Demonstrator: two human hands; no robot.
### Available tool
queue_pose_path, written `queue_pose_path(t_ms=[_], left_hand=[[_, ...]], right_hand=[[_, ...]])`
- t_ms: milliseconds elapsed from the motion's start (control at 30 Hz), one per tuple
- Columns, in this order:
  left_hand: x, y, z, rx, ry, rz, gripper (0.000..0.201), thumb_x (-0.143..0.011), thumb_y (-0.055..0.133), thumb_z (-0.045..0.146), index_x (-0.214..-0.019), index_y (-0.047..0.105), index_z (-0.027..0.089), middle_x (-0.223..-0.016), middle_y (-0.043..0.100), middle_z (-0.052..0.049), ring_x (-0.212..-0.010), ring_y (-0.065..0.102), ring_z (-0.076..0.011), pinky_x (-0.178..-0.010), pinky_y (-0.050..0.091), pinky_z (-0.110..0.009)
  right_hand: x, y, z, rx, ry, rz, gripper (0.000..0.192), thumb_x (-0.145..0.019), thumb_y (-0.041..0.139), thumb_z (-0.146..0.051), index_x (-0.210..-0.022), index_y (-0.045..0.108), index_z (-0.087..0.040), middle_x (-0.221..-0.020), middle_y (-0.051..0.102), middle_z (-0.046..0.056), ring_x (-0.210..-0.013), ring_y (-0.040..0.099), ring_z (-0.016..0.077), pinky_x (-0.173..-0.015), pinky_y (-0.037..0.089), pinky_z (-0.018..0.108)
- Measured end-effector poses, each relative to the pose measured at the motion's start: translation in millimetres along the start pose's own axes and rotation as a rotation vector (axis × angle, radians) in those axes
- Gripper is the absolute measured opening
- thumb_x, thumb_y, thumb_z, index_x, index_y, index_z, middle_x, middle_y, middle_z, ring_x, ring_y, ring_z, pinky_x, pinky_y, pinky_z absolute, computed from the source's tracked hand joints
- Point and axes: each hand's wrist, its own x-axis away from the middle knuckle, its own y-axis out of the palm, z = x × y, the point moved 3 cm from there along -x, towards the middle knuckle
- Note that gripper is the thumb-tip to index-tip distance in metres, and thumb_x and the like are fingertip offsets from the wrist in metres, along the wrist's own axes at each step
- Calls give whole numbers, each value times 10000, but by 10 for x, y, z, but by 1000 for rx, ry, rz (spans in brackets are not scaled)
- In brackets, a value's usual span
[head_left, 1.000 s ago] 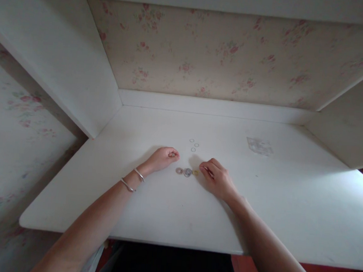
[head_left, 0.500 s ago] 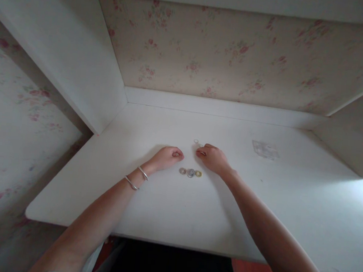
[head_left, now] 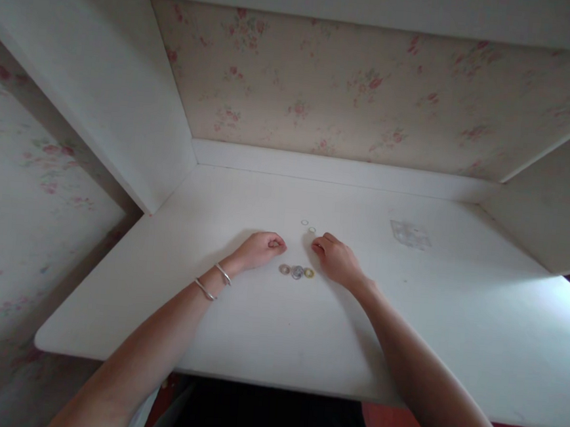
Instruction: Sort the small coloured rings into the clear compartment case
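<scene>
While white desk (head_left: 246,335) spans the view, floral wallpaper (head_left: 319,88) backs it at 12 o'clock. Left hand (head_left: 258,247), right hand (head_left: 338,260): fingers curled, whether grasping anything cannot tell. Three round pieces (head_left: 297,272): left fingertips' 5 o'clock; two thin rings (head_left: 312,231): right's 11.

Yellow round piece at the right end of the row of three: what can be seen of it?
The yellow piece looks like a small flat ring, yellowish around a paler middle, perhaps metal or plastic. It lies flat on the white desktop, right beside the silver-grey piece; whether they touch is too small to tell. The right hand is close by but not on it. Any markings are too blurred to read.
</scene>
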Motion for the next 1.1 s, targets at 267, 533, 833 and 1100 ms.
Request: queue_pose_path(t_ms=[267, 533, 833, 1100], left_hand=[[15, -2, 6, -18, 0, 18, 296, -803, 532, 399, -896, 681, 162, -762, 678, -20, -670, 584, -141, -593, 410, -224], [1, 11, -24, -12, -2, 19, 297, -805, 532, 394, -906, 678, 157, -784, 680, -24, -674, 580, -136, -590, 404, -222], [5, 8, -6, -15, -23, 11, 306, -802, 533, 394, -919, 671, 147, -799, 682, -28, -676, 582, -137, -594, 409, -225], [-4, 19, -10, -1, -13, 7, 310, -806, 530, 415, -896, 674, 156, -800, 684, -26, -706, 594, -146, -627, 425, -235]], right_hand=[[574, -63, 34, -239, -107, 29, 234, -940, 391, -255, -907, 616, -197, -845, 576, 25, -732, 555, 124, -672, 392, 228], [692, -33, -15, -214, -126, 16, 254, -938, 382, -248, -929, 632, -203, -864, 586, 42, -775, 582, 142, -727, 425, 252], [654, 1, 71, -360, -83, 121, 231, -905, 453, -290, -892, 668, -208, -802, 602, 23, -667, 546, 114, -632, 397, 232], [199, -10, 276, -220, 30, 109, 208, -881, 481, -271, -917, 676, -207, -854, 644, 30, -716, 563, 132, -669, 386, 234]])
